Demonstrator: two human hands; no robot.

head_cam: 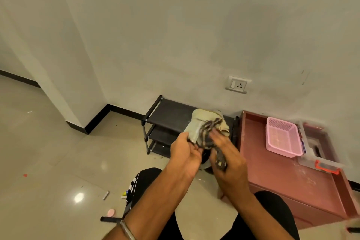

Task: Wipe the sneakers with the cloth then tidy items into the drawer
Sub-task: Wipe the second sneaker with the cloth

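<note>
Both hands raised in front of the black shoe rack (pixel 167 121) against the far wall. Left hand (pixel 186 152) has fingers curled round the near edge of a pale cloth (pixel 200 122); the cloth bunches up and away from it toward the rack. Right hand (pixel 227 154) is on a dark patterned item (pixel 209 138) that sits against the cloth, fingers laid over it and curled at the near end. Motion blur here; can't tell whether that item is a sneaker or fabric.

Right of the rack: a pink drawer unit (pixel 288 181), its top a shallow tray. On it, a pink plastic basket (pixel 282 138) at the far side and, just right of that, a clear box with an orange latch (pixel 323 163). Drawer front looks closed, not certain.

Wall socket (pixel 238 84) above the rack.

Floor, near left: small white tube (pixel 105 195), round pink object (pixel 111 212), black stick-like item (pixel 109 219), all loose near the person's knee. Bangle (pixel 127 230) on the left wrist.
</note>
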